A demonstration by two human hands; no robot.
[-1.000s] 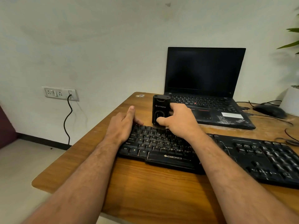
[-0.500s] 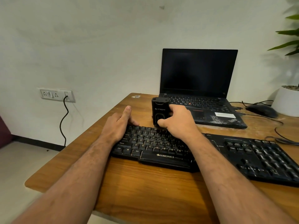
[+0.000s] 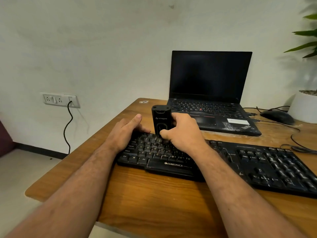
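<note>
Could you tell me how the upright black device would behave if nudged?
The black device looks hard-cased and rigid. Tall, narrow and resting on the keyboard, it would probably tip easily. The right hand gripping its base likely steadies it.

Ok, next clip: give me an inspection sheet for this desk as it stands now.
Surface: wooden desk, edge rounded at the near left.
Job's things: black handheld device upright at the far edge of the black keyboard.
Clutter: open laptop, screen dark; mouse; small sticker at the far corner.
Grippers: right hand grips the device low down; left hand rests at the keyboard's left end, fingers straight.
Cables: black cable plugged into the wall socket; thin cables on the desk at right.
Surroundings: pale wall; white plant pot with green leaves at right.
</note>
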